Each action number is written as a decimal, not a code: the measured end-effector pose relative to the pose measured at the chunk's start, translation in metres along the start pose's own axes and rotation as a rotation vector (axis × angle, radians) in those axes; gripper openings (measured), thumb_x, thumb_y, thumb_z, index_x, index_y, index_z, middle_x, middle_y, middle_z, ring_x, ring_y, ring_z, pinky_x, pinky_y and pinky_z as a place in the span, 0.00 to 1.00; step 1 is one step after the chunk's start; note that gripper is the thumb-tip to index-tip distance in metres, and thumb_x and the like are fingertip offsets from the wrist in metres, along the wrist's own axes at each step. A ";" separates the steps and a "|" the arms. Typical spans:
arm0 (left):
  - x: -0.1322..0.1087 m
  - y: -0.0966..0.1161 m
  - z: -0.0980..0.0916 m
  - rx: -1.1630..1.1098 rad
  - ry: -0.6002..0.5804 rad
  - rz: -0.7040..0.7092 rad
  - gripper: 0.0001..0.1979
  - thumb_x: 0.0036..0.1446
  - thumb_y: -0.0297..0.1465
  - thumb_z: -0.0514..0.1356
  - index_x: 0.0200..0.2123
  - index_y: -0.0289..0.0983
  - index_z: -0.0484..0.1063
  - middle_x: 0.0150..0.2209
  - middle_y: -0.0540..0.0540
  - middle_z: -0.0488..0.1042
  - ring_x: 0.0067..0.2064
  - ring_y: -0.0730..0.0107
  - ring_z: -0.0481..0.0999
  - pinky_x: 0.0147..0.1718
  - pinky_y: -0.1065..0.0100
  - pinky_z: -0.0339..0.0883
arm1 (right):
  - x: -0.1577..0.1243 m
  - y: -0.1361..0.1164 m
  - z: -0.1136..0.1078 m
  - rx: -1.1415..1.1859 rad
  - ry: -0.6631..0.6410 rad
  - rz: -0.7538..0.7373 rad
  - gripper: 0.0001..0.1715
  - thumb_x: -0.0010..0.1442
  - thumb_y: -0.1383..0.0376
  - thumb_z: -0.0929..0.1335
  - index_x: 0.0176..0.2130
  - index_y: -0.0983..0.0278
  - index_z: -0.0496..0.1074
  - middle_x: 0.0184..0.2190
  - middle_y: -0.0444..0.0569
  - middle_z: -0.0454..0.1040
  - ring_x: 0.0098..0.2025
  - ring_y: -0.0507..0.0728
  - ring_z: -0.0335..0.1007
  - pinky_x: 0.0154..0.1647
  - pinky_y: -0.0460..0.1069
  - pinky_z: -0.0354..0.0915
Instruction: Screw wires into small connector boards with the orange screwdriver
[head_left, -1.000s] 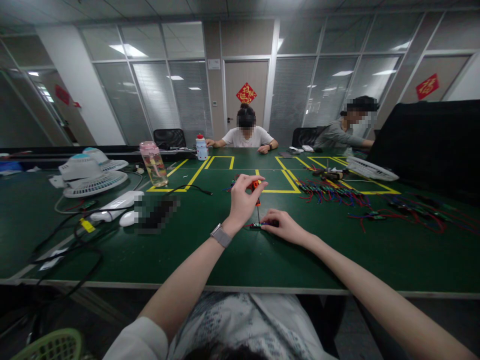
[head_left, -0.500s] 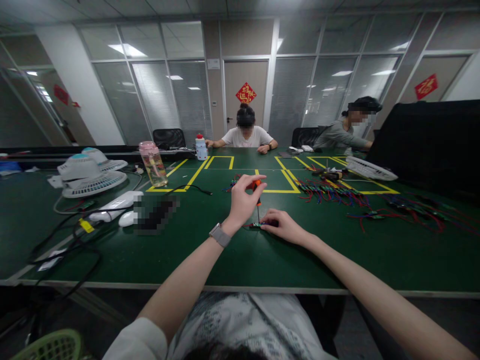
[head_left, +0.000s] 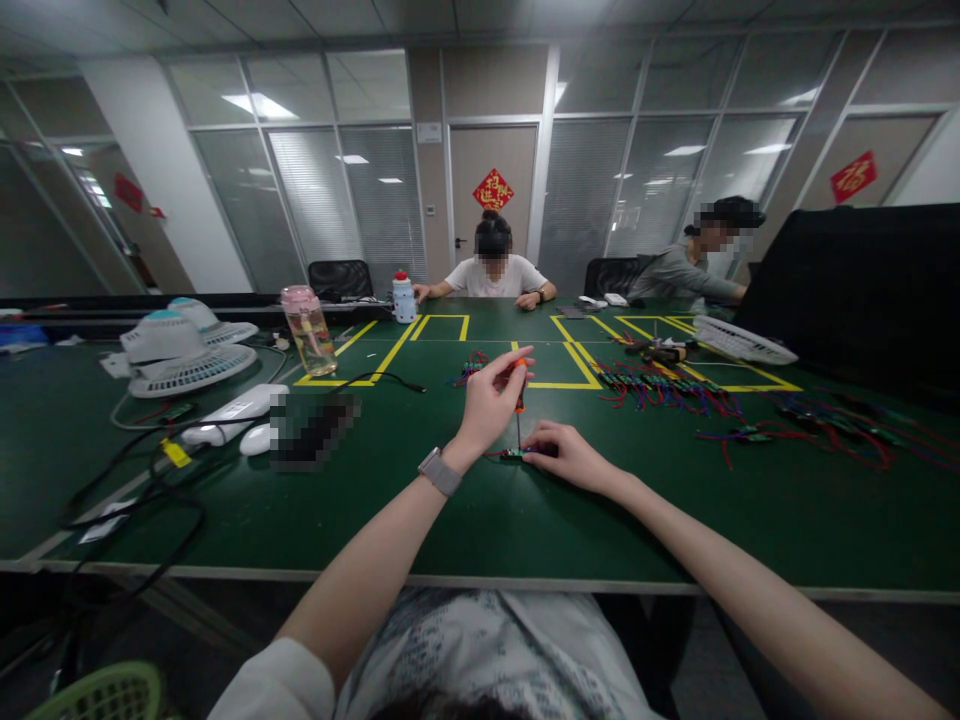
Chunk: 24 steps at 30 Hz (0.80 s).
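My left hand (head_left: 491,400) grips the orange-and-black handle of a screwdriver (head_left: 520,402) between thumb and fingers. The screwdriver stands upright, its thin shaft reaching down to a small green circuit board (head_left: 511,455) on the table. My right hand (head_left: 562,453) is closed at the board's right end, pinching it or its wires; the fingers hide exactly which. A red wire leaves the board's left side. Behind my left hand lies a small group of boards with wires (head_left: 471,368).
Many wired circuit boards (head_left: 667,385) are heaped at the right. A phone (head_left: 315,430), a white mouse (head_left: 257,440), cables, fans (head_left: 184,360) and a pink-lided bottle (head_left: 309,330) occupy the left. A black monitor (head_left: 870,300) stands far right. Two people sit across the table (head_left: 360,520).
My left fingers have shifted a little on the screwdriver handle, with the thumb now across it. My right hand stays at the board. The view has moved very slightly.
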<state>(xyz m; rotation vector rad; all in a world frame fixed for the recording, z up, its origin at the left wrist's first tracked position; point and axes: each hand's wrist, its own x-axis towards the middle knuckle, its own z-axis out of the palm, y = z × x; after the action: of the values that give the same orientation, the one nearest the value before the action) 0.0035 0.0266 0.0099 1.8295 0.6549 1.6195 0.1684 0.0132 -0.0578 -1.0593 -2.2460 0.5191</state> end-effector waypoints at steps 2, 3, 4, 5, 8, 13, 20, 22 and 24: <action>-0.001 0.001 0.000 0.047 0.005 0.029 0.12 0.59 0.32 0.59 0.45 0.38 0.75 0.38 0.45 0.77 0.36 0.71 0.77 0.35 0.71 0.72 | 0.000 0.000 0.000 0.001 0.002 -0.001 0.09 0.58 0.63 0.69 0.37 0.65 0.78 0.32 0.48 0.71 0.33 0.54 0.68 0.34 0.48 0.64; -0.001 0.001 0.000 0.081 0.016 0.050 0.10 0.58 0.32 0.60 0.43 0.39 0.76 0.37 0.46 0.76 0.36 0.72 0.76 0.34 0.72 0.71 | 0.000 0.000 0.000 0.001 0.002 -0.001 0.09 0.58 0.63 0.69 0.37 0.64 0.78 0.32 0.49 0.72 0.33 0.54 0.68 0.34 0.48 0.64; -0.001 0.001 0.000 0.118 0.032 0.072 0.09 0.56 0.32 0.62 0.41 0.39 0.76 0.36 0.47 0.74 0.36 0.72 0.75 0.34 0.73 0.71 | 0.000 0.000 0.000 0.000 0.003 -0.002 0.09 0.58 0.63 0.69 0.37 0.64 0.78 0.33 0.49 0.72 0.33 0.54 0.69 0.35 0.48 0.64; -0.002 0.002 0.000 0.154 0.045 0.092 0.09 0.55 0.33 0.63 0.40 0.39 0.77 0.36 0.48 0.72 0.36 0.72 0.74 0.34 0.73 0.70 | 0.000 -0.001 0.000 -0.001 0.004 -0.003 0.09 0.58 0.63 0.69 0.37 0.64 0.78 0.33 0.49 0.72 0.33 0.54 0.69 0.35 0.48 0.64; -0.004 0.005 0.000 0.240 0.048 0.129 0.09 0.58 0.34 0.60 0.41 0.39 0.76 0.37 0.47 0.71 0.38 0.71 0.73 0.37 0.72 0.70 | 0.000 -0.001 0.000 -0.006 0.004 -0.002 0.09 0.58 0.63 0.69 0.37 0.65 0.78 0.33 0.49 0.72 0.34 0.54 0.69 0.36 0.48 0.64; -0.004 0.006 0.000 0.255 0.007 0.156 0.16 0.66 0.29 0.49 0.51 0.39 0.71 0.49 0.43 0.73 0.50 0.67 0.73 0.51 0.64 0.66 | 0.000 -0.002 0.000 -0.025 0.003 -0.002 0.09 0.58 0.63 0.69 0.37 0.65 0.78 0.32 0.48 0.71 0.32 0.54 0.68 0.35 0.48 0.63; -0.002 -0.001 0.002 0.053 0.043 0.050 0.15 0.64 0.30 0.53 0.51 0.38 0.71 0.52 0.42 0.73 0.46 0.64 0.77 0.40 0.66 0.75 | 0.000 -0.003 -0.001 -0.005 0.002 0.004 0.09 0.58 0.64 0.69 0.37 0.66 0.78 0.32 0.49 0.71 0.32 0.54 0.68 0.35 0.48 0.63; -0.003 0.000 0.001 0.051 0.063 0.055 0.13 0.62 0.30 0.56 0.48 0.38 0.73 0.48 0.43 0.75 0.44 0.63 0.77 0.39 0.66 0.76 | 0.000 -0.004 -0.001 -0.003 0.006 0.007 0.09 0.58 0.65 0.69 0.37 0.67 0.78 0.32 0.49 0.71 0.32 0.55 0.67 0.34 0.49 0.63; -0.003 0.002 -0.001 0.075 0.077 0.064 0.10 0.58 0.30 0.60 0.44 0.38 0.76 0.43 0.43 0.75 0.44 0.62 0.76 0.39 0.66 0.75 | 0.001 -0.004 0.000 -0.003 0.007 0.008 0.09 0.58 0.66 0.69 0.37 0.68 0.78 0.32 0.50 0.71 0.32 0.55 0.67 0.35 0.49 0.63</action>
<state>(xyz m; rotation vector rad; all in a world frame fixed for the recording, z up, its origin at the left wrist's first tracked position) 0.0019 0.0234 0.0090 1.8658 0.7061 1.7357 0.1659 0.0111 -0.0550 -1.0699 -2.2381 0.5150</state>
